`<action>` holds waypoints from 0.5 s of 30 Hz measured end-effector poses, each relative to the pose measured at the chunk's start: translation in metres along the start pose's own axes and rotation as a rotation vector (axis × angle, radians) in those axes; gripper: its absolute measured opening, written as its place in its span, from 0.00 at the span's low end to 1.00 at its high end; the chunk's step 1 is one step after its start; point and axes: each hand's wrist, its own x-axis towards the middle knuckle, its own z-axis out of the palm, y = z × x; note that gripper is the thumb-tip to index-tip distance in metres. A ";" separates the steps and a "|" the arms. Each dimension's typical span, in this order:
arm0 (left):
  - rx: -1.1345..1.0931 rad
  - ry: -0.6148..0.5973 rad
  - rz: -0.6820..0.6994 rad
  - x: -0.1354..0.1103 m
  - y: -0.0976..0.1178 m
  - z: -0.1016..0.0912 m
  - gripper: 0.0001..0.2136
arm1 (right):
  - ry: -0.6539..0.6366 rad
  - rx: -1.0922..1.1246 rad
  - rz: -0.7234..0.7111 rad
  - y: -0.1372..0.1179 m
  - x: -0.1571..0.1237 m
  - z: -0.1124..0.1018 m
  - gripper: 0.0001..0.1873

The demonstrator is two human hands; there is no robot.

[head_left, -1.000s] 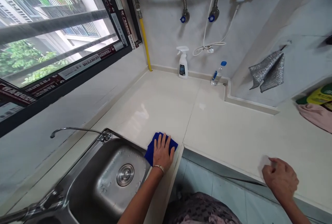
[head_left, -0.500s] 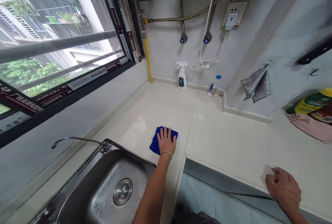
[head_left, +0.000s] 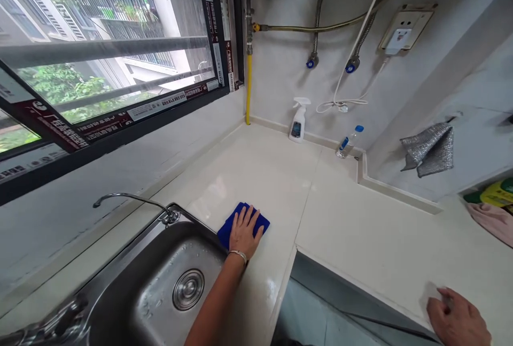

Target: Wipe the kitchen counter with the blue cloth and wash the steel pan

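My left hand (head_left: 242, 231) lies flat, fingers spread, on a folded blue cloth (head_left: 225, 228) and presses it onto the cream countertop (head_left: 352, 228) just right of the steel sink (head_left: 160, 287). A bracelet sits on that wrist. At the bottom right, my right hand (head_left: 459, 322) rests near the counter's front edge with its fingers curled. A small pale patch (head_left: 429, 293) lies under the fingertips; I cannot make out what it is.
A curved tap (head_left: 128, 198) stands behind the sink below the window (head_left: 100, 57). A white spray bottle (head_left: 298, 121) and a small water bottle (head_left: 348, 141) stand at the back wall. A grey cloth (head_left: 430, 148) hangs on the right wall. Pink fabric (head_left: 492, 220) lies far right.
My left hand has slid the blue cloth forward along the counter, then back a little toward the sink corner. The view tilted up. The right hand stayed at the counter edge.
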 end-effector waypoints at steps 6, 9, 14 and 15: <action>0.067 -0.025 -0.180 0.021 -0.056 -0.018 0.26 | -0.225 -0.102 0.066 0.005 0.006 -0.005 0.26; 0.098 -0.032 -0.234 0.036 -0.088 -0.029 0.27 | -0.243 -0.115 0.078 0.005 0.006 -0.007 0.28; 0.118 -0.004 -0.333 0.060 -0.137 -0.041 0.27 | -0.248 -0.131 0.064 0.005 0.005 -0.010 0.26; 0.123 0.011 -0.359 0.065 -0.145 -0.042 0.27 | -0.244 -0.128 0.052 0.005 0.005 -0.011 0.25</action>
